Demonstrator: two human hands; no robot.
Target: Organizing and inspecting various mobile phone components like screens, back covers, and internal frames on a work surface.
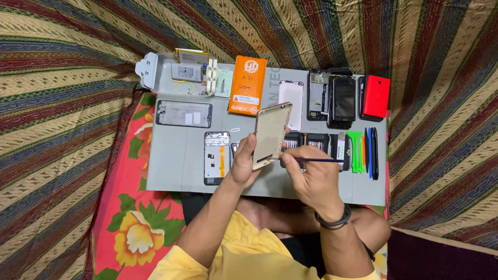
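The left hand (pixel 244 165) was clamped on a gold phone back (pixel 271 134) tilted above the grey surface (pixel 171 171), the right hand (pixel 311 181) pinched a thin tool (pixel 316 159); steadier results would likely require firm support and light pressure.

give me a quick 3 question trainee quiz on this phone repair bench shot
1. True or false: the left hand holds the gold phone back cover tilted up off the grey mat.
2. What does the right hand hold?
A. the green pry tool
B. a thin dark tool
C. the red phone
3. Fill in: the orange packet lies toward the ____ edge of the mat, away from the person.

Key
1. True.
2. B, the thin dark tool, its tip pointing toward the cover's lower edge. The green pry tool and red phone lie untouched on the mat.
3. Far.
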